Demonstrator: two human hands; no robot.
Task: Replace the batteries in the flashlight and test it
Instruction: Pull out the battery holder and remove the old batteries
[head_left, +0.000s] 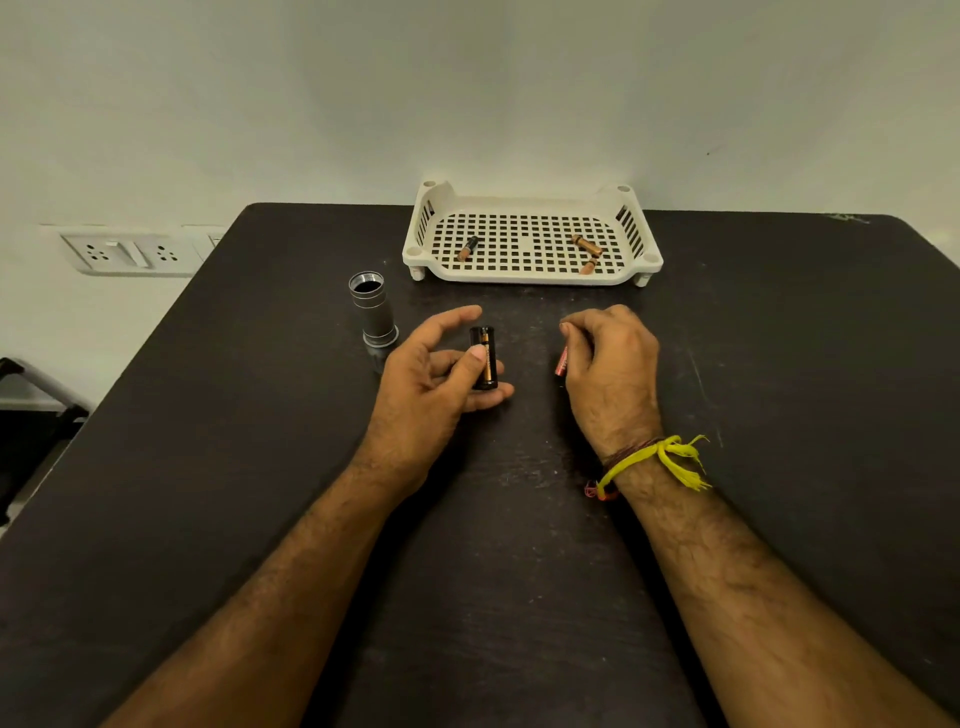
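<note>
Battery holder (484, 357) pinched in left hand (431, 379) mid-worktop (208, 467), one cell seated. Right hand (610, 364) grips a fresh battery (562, 362). Flashlight body (371, 307) stands open toward far-left edge. Check polarity marks, steady holder, press cell in squarely.

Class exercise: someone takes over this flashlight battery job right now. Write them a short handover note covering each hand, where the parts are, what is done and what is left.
Left hand holds the black battery holder, one battery visible in it.
Right hand pinches a reddish battery, not yet inserted.
Flashlight body stands open on the table, left of the hands.
White tray at the back holds three loose batteries.
Done: flashlight opened, holder out.
Left: finish loading the holder, refit it, close, test.
</note>
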